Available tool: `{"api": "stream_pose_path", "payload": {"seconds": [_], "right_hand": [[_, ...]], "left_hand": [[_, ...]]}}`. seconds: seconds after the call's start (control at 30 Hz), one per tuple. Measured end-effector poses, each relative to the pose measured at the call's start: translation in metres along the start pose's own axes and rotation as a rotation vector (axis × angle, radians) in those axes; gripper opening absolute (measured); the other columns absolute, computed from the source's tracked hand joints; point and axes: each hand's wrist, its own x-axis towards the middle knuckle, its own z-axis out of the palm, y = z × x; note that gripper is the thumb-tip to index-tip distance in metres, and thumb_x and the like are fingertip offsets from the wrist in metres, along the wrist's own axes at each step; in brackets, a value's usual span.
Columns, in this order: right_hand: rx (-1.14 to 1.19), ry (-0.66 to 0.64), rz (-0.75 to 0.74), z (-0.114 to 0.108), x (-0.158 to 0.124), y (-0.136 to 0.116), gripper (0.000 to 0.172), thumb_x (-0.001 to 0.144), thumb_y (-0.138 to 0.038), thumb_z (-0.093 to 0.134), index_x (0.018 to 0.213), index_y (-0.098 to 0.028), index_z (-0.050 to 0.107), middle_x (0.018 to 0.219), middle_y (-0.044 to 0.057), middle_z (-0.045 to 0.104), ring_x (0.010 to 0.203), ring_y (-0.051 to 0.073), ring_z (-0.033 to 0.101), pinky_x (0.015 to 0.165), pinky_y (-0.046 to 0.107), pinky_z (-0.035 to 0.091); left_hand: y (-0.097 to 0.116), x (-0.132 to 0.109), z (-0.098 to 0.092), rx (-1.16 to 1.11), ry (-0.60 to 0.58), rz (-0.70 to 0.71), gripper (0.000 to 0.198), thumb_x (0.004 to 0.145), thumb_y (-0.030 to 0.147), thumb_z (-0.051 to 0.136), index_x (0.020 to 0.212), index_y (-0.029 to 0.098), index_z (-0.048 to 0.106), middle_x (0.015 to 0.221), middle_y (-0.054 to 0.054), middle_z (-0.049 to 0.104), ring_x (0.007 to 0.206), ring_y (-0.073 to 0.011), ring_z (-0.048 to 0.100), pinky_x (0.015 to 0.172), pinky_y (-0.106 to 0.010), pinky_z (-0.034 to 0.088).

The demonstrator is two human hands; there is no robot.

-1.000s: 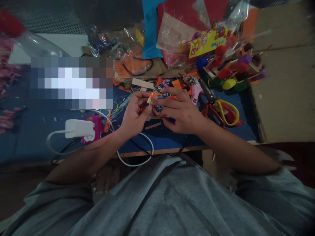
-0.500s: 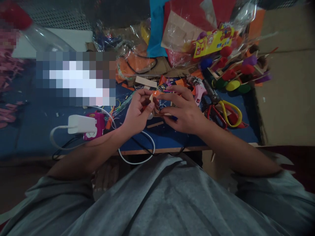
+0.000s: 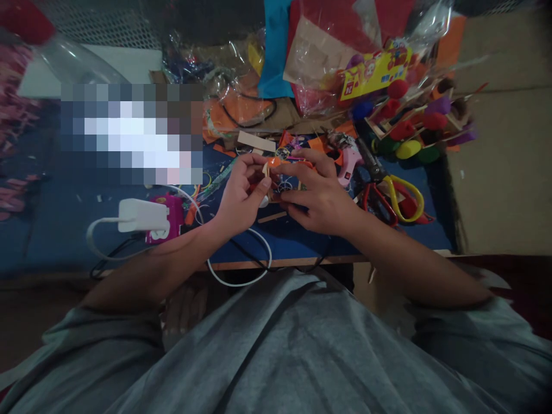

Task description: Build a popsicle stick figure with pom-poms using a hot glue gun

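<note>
A small craft piece of pale wooden sticks point(image 3: 266, 171) with a bright orange part point(image 3: 273, 163) sits between my two hands over the table. My left hand point(image 3: 244, 192) pinches its left side, thumb in front and fingers curled behind. From the right, my right hand point(image 3: 319, 190) reaches over with bent fingers, the index fingertip against the orange part and the lower fingers by the near side. Much of the piece is hidden by the fingers. A loose flat wooden stick point(image 3: 272, 218) lies just below the hands.
Scissors with yellow and red handles point(image 3: 403, 198) and a pink glue gun point(image 3: 350, 164) lie right of my hands. Stick models with coloured round pieces point(image 3: 405, 129) stand beyond. A white charger point(image 3: 142, 215) with its cable is at left. A plastic bottle point(image 3: 81, 60) leans in at far left.
The fingers of my right hand have shifted slightly around the craft piece, and the lower ones sit a little farther apart. My left hand keeps its pinch nearly unmoved.
</note>
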Motion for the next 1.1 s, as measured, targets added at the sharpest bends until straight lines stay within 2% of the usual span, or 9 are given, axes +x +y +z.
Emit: {"api": "stream_pose_path", "payload": {"seconds": [0.3,0.53,0.87,1.0,1.1], "right_hand": [[0.004,-0.062,0.052,-0.0028,-0.0008,-0.0006,0.027,0.093,-0.016,0.068,0.107,-0.032,0.085,0.166,0.001,0.058,0.161,0.045,0.036,0.126,0.075,0.034],[-0.031,-0.035,0.025,-0.0016,0.0009,-0.0037,0.022,0.097,-0.018,0.065,0.103,-0.028,0.084,0.162,0.004,0.063,0.156,0.044,0.043,0.12,0.07,0.039],[-0.01,-0.031,0.057,0.0014,-0.0004,-0.005,0.024,0.095,-0.019,0.066,0.109,-0.029,0.083,0.164,0.004,0.061,0.163,0.046,0.034,0.122,0.072,0.035],[-0.044,-0.072,0.06,0.002,-0.0009,-0.005,0.024,0.099,-0.023,0.065,0.113,-0.029,0.082,0.167,0.003,0.058,0.165,0.046,0.03,0.123,0.072,0.033],[-0.069,-0.113,0.071,0.0008,-0.0011,-0.0058,0.026,0.101,-0.024,0.063,0.116,-0.031,0.082,0.172,0.001,0.054,0.166,0.046,0.028,0.124,0.072,0.032]], "left_hand": [[-0.0032,-0.0018,0.0004,0.021,-0.004,-0.011,0.053,0.1,0.066,0.072,0.129,0.028,0.049,0.109,-0.006,0.073,0.103,-0.0218,0.075,0.086,-0.036,0.062],[-0.0045,-0.002,0.0022,0.004,-0.011,0.004,0.051,0.1,0.064,0.072,0.128,0.028,0.05,0.105,-0.005,0.071,0.099,-0.0202,0.074,0.082,-0.033,0.062],[-0.0014,-0.0018,0.0015,0.019,-0.005,0.016,0.052,0.101,0.064,0.072,0.129,0.027,0.05,0.107,-0.005,0.07,0.099,-0.0198,0.073,0.082,-0.032,0.061],[-0.0014,-0.0015,0.0023,0.005,0.0,0.045,0.05,0.102,0.063,0.072,0.128,0.026,0.05,0.102,-0.003,0.068,0.088,-0.0156,0.069,0.074,-0.028,0.058],[-0.0032,-0.0019,0.0024,0.012,0.009,0.052,0.051,0.102,0.063,0.072,0.129,0.026,0.05,0.102,-0.003,0.069,0.091,-0.0162,0.071,0.075,-0.028,0.058]]}}
